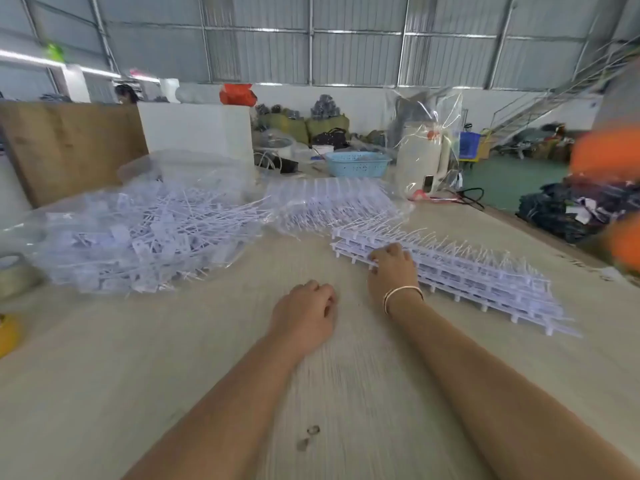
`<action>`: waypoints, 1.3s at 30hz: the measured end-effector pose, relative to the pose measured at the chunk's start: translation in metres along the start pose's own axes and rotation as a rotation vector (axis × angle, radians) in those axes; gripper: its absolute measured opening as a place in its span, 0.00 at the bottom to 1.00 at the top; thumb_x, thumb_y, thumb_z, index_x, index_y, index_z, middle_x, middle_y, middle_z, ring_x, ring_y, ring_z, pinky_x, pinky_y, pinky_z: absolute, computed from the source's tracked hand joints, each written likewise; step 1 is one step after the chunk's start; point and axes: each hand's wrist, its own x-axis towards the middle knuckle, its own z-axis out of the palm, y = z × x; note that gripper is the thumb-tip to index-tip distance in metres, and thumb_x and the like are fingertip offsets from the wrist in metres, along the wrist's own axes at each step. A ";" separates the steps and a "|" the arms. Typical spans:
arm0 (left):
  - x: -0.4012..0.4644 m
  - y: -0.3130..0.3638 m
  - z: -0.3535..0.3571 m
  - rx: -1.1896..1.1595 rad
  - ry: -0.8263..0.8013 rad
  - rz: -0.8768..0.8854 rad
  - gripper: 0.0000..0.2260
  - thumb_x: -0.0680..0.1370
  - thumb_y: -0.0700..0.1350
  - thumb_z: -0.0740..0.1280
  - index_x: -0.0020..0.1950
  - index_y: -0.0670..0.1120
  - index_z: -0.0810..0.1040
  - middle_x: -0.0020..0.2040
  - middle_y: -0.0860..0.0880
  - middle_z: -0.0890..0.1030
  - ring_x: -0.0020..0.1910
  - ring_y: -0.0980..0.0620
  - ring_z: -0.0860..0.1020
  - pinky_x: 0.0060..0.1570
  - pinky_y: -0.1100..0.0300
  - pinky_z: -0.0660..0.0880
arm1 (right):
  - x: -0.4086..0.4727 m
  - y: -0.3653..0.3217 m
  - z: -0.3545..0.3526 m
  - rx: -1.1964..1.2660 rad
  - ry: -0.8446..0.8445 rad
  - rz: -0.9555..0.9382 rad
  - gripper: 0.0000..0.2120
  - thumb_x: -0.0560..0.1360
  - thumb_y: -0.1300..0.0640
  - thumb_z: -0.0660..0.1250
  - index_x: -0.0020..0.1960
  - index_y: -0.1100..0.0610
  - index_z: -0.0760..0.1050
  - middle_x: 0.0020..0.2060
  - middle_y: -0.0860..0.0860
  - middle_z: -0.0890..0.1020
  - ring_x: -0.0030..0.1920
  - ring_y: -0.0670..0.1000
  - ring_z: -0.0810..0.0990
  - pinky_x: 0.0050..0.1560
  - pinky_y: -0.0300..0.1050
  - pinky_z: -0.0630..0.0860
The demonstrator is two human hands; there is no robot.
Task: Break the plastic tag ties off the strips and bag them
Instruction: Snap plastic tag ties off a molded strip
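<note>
Your right hand (393,268) grips the strip stack (460,275)'s near end; left hand (304,313) beside it rests loosely curled, empty. Yank one-handed and the stack could slide apart, probably.

blue basket (356,163) | white jug (422,161) | tape roll (14,275) | wooden board (69,147)
</note>
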 end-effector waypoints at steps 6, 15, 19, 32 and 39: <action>0.002 -0.005 0.004 -0.035 -0.005 0.017 0.11 0.78 0.47 0.59 0.59 0.52 0.75 0.54 0.52 0.75 0.55 0.51 0.74 0.54 0.56 0.71 | 0.031 0.009 0.011 -0.224 -0.086 0.092 0.26 0.80 0.53 0.53 0.75 0.54 0.50 0.76 0.54 0.50 0.75 0.56 0.45 0.73 0.58 0.41; 0.003 -0.009 0.004 -0.154 -0.030 -0.016 0.09 0.77 0.47 0.61 0.54 0.54 0.78 0.47 0.57 0.74 0.49 0.54 0.76 0.51 0.59 0.72 | 0.029 0.015 0.002 -0.432 0.204 -0.021 0.11 0.77 0.60 0.59 0.55 0.54 0.77 0.55 0.54 0.72 0.59 0.57 0.68 0.66 0.55 0.57; 0.005 -0.013 0.002 -0.447 -0.017 -0.127 0.08 0.77 0.46 0.61 0.53 0.56 0.78 0.44 0.62 0.74 0.43 0.66 0.74 0.40 0.73 0.68 | 0.023 0.009 -0.011 -0.427 0.323 -0.176 0.10 0.77 0.62 0.60 0.55 0.54 0.75 0.49 0.54 0.77 0.53 0.57 0.76 0.69 0.54 0.56; 0.012 0.007 -0.025 -1.675 -0.029 -0.431 0.21 0.79 0.57 0.58 0.58 0.40 0.74 0.47 0.42 0.84 0.44 0.48 0.84 0.39 0.59 0.80 | -0.023 -0.006 -0.042 -0.454 0.372 -0.487 0.17 0.56 0.65 0.78 0.44 0.55 0.83 0.38 0.58 0.78 0.31 0.57 0.77 0.34 0.46 0.73; 0.017 0.002 -0.015 -1.751 0.097 -0.596 0.08 0.80 0.44 0.62 0.51 0.39 0.75 0.49 0.41 0.82 0.45 0.51 0.83 0.38 0.63 0.80 | -0.029 0.002 -0.019 -0.480 0.160 -0.551 0.25 0.75 0.61 0.62 0.71 0.58 0.64 0.59 0.58 0.74 0.54 0.59 0.76 0.56 0.51 0.70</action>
